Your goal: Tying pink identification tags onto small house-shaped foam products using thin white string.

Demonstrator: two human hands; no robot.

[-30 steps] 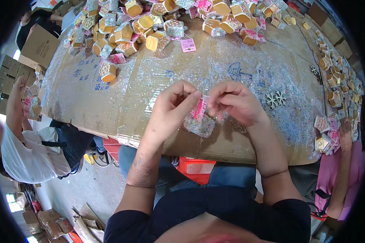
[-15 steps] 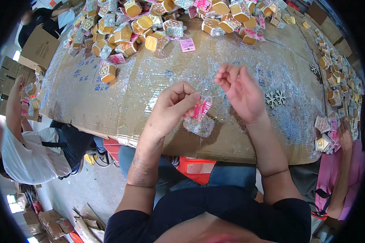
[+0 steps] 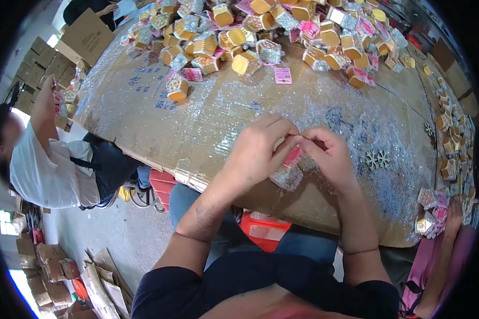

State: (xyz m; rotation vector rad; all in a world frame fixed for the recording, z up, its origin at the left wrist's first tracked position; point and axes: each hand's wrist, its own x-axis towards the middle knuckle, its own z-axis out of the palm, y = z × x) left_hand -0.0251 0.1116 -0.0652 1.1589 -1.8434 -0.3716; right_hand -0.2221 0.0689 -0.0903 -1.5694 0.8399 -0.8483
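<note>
Both hands, left hand (image 3: 261, 154) and right hand (image 3: 330, 159), pinch a light, crinkly glitter packet (image 3: 288, 173) by its pink top edge, the packet hanging toward 6 o'clock over the tabletop (image 3: 207, 127).

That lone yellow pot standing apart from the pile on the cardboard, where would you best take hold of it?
Grip the lone yellow pot across its yellow side walls, coming down from above. It seems to stand upright with its glittery top up, and bare cardboard table lies all round it, so fingers likely fit on either side. The top looks too flat to pinch.
</note>
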